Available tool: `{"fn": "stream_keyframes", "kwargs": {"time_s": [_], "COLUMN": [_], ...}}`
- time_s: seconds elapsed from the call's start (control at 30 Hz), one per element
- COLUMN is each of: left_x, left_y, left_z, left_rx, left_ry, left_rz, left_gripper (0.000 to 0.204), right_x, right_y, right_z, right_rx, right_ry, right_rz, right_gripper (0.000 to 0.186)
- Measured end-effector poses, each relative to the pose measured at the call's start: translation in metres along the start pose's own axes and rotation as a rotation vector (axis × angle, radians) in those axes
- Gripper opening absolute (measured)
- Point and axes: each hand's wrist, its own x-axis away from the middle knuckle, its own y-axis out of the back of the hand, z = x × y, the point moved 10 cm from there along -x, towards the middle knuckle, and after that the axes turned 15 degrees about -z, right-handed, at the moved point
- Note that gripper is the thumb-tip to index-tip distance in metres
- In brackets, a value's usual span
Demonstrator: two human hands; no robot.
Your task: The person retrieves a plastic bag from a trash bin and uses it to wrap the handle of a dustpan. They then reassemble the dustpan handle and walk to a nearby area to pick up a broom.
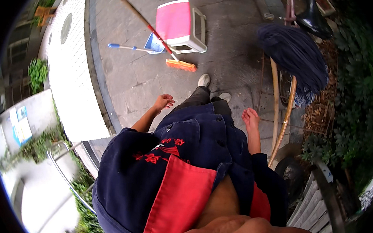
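My left hand (165, 101) hangs beside my left thigh, its fingers loosely bent and apart with nothing in them. On the other side my right hand (250, 116) is held out with the fingers spread, also bare. The right hand is nearest to the wooden mop handles (275, 101), and does not touch them. Ahead of my feet is a broom (180, 65) with orange bristles and a long red and brown handle. Behind it stands a plastic stool (173, 20) with a pink top and pale legs. A blue dustpan (155, 44) lies against the stool's left side.
Dark mop heads (294, 55) rest upside down by a bicycle saddle (314, 19) at the right. Green bushes (360, 98) line that side. A white tiled strip (71, 65) runs along the left of the grey paving (128, 78). A metal rail (68, 173) stands lower left.
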Motion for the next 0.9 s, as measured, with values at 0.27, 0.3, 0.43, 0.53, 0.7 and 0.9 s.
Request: {"fn": "stream_keyframes", "kwargs": {"time_s": [0.27, 0.3, 0.43, 0.53, 0.7, 0.9], "left_x": [0.016, 0.014, -0.002, -0.032, -0.113, -0.247], "left_y": [0.038, 0.043, 0.067, 0.101, 0.183, 0.288], "left_z": [0.047, 0.054, 0.075, 0.089, 0.067, 0.024], "left_rx": [0.104, 0.112, 0.112, 0.138, 0.036, -0.085], "left_ry": [0.053, 0.053, 0.058, 0.034, -0.105, -0.252], "left_rz": [-0.076, -0.076, -0.104, -0.163, -0.310, -0.554], "left_gripper": [0.020, 0.020, 0.022, 0.028, 0.043, 0.061], "right_x": [-0.010, -0.011, -0.003, 0.002, 0.017, 0.057], "right_y": [-0.056, -0.065, -0.097, -0.120, -0.162, -0.290], "right_z": [0.006, 0.006, 0.003, -0.009, -0.034, -0.054], "right_rx": [0.115, 0.130, 0.189, 0.239, 0.313, 0.490], "right_ry": [0.015, 0.016, 0.033, 0.054, 0.048, 0.211], "right_rz": [0.117, 0.128, 0.127, 0.124, 0.077, 0.104], "right_gripper": [0.018, 0.018, 0.017, 0.016, 0.018, 0.017]}}
